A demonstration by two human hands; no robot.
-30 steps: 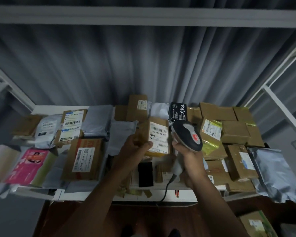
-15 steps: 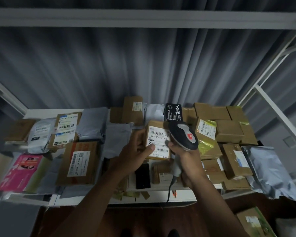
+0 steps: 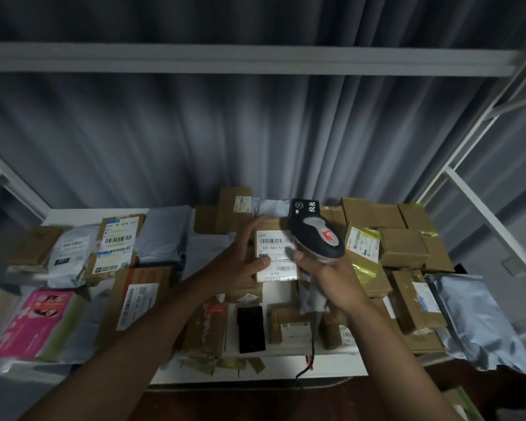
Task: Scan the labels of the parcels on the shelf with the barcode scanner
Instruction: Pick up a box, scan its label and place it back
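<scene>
Parcel (image 3: pixel 275 256) raised since before, left hand (image 3: pixel 240 268) fingers clamped; right hand (image 3: pixel 331 278) grips scanner (image 3: pixel 318 238).

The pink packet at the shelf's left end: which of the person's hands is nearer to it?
Left. The left hand is mid-shelf, right of the pink packet; the right hand, gripping the barcode scanner, is farther right.
</scene>
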